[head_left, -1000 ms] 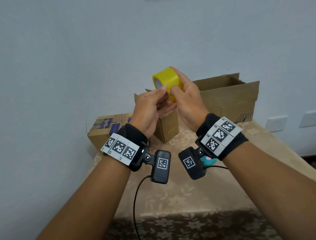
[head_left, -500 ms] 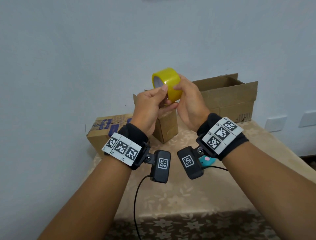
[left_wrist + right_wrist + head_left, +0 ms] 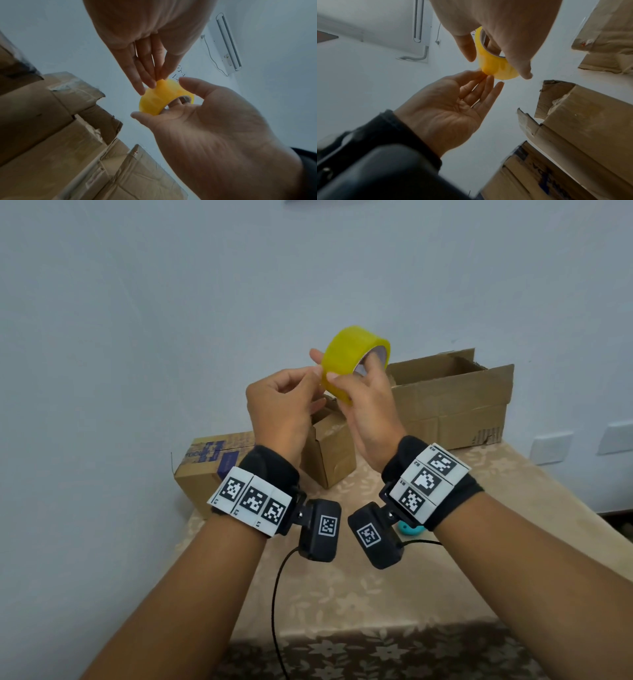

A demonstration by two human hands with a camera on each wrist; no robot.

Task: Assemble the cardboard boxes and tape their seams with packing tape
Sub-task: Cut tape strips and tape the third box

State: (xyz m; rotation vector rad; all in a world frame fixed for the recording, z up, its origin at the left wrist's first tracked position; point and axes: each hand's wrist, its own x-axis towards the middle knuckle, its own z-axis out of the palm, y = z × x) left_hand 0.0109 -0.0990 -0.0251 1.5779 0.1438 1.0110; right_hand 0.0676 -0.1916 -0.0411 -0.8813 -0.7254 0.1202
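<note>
Three cardboard boxes stand along the far edge of the table. The large box at the far right corner is open-topped with a flap folded outward; its inside is not visible. The small box in the middle has raised flaps, its contents hidden behind the hands. The printed box at the far left corner lies closed.

One yellow tape roll is held in the air above the small box. The right hand clamps it, fingers through the core, thumb on the outer face. The left hand pinches at the roll's rim with thumb and fingertips together.

Compared with half a second ago, the roll has turned, its open core now facing right instead of left. A teal object peeks from under the right wrist.
</note>
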